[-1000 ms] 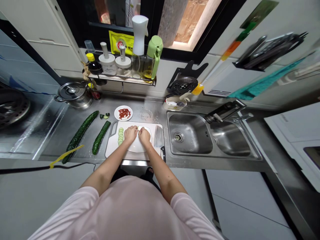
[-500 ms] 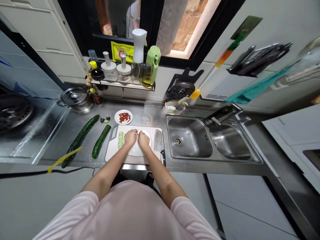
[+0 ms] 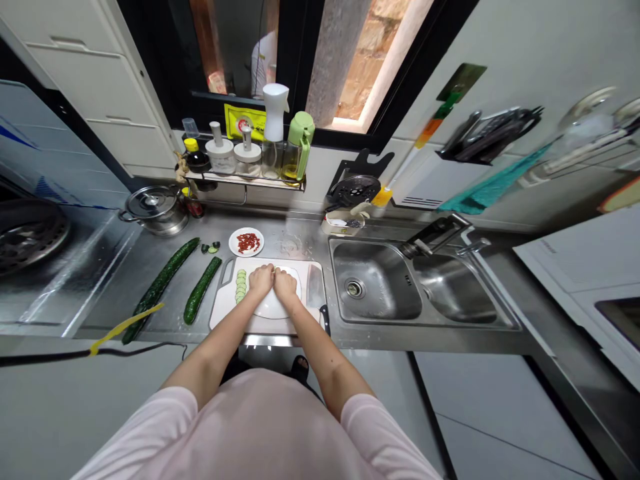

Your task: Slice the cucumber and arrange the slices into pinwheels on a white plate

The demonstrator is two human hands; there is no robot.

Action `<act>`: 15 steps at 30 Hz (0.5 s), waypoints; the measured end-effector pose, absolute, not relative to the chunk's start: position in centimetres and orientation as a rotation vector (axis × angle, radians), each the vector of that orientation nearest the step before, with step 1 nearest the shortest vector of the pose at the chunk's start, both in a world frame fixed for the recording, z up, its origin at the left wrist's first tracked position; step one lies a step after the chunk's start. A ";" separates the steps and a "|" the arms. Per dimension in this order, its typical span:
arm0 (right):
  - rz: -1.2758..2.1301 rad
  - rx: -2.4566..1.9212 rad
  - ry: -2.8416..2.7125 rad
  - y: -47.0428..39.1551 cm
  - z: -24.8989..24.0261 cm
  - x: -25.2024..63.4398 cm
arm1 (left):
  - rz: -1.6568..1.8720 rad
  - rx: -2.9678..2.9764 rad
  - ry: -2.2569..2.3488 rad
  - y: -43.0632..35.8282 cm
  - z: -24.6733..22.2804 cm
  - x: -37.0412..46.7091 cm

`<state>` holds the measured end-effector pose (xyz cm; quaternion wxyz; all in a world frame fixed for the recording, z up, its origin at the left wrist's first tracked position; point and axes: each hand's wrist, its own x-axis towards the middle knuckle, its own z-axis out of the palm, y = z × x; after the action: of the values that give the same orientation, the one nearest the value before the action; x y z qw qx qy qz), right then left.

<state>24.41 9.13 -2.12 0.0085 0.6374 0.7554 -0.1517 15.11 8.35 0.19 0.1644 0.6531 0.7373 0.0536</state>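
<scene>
Over a white plate (image 3: 273,308) on the white cutting board (image 3: 229,312), my left hand (image 3: 261,278) and my right hand (image 3: 285,283) meet with fingers closed. What they pinch is too small and hidden to make out. A row of overlapping cucumber slices (image 3: 241,287) lies on the board just left of my left hand. Right of the plate rests a knife, its wide blade (image 3: 315,287) on the board and its black handle (image 3: 325,319) at the board's edge.
Left of the board lie two cucumbers (image 3: 163,280) (image 3: 203,291) and cucumber end pieces (image 3: 213,248). Behind it stands a small plate (image 3: 233,243) of chopped red pieces. A lidded pot (image 3: 159,217) is at the back left, a double sink (image 3: 377,293) at the right, a bottle shelf (image 3: 250,180) above.
The camera view has tilted slightly, so the scene sits a little lower. My hands remain together over the plate; the small pale-green bit seen between them is now hidden.
</scene>
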 end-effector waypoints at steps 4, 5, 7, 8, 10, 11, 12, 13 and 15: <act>-0.558 2.044 2.341 9.1 -1.4 25.0 | 0.185 1.871 2.088 8.4 0.4 15.0; -0.572 2.062 2.339 9.0 -1.2 25.2 | 0.202 1.866 2.093 8.3 0.5 15.0; -0.580 2.094 2.359 8.7 -0.9 25.6 | 0.246 1.846 2.111 7.8 0.6 14.8; -0.581 2.107 2.373 8.5 -0.7 25.8 | 0.275 1.832 2.122 7.5 0.6 14.6; -0.595 2.126 2.388 8.0 -0.5 26.2 | 0.339 1.800 2.137 6.7 0.7 14.3; -0.608 2.136 2.389 7.7 -0.4 26.4 | 0.375 1.785 2.138 6.2 0.7 14.2; -0.625 2.145 2.391 7.3 -0.4 26.6 | 0.412 1.770 2.137 5.6 0.7 13.9; -0.641 2.155 2.397 6.9 -0.4 26.7 | 0.450 1.754 2.135 5.0 0.6 13.7; -0.678 2.173 2.429 5.9 -0.4 27.1 | 0.522 1.718 2.132 3.7 0.5 13.0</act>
<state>27.09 5.95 -0.38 -0.0935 0.6501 0.7263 -0.2027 12.99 3.71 0.48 0.1763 0.6066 0.7529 0.1843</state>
